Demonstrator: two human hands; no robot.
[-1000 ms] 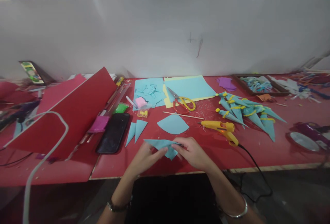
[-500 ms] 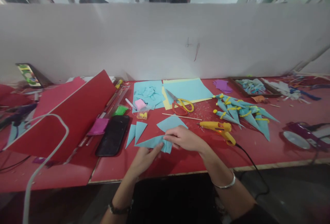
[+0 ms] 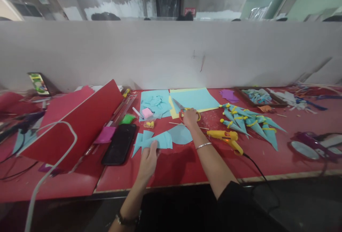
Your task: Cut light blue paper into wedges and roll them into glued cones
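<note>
grip of the left hand (image 3: 148,160) is clamped on 1 folded blue paper piece (image 3: 162,141) towards the worktop (image 3: 227,168)'s front edge; the right hand (image 3: 190,118) has just left it for 1 pair of scissors (image 3: 179,104), its closure unclear, so 1 hand holds the paper. also: 1 glue gun (image 3: 223,135), 2 phones (image 3: 119,146).

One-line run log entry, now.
left hand: holding folded light-blue paper | right hand: at red-and-yellow-handled metal scissors | nearby: yellow plastic glue gun
</note>
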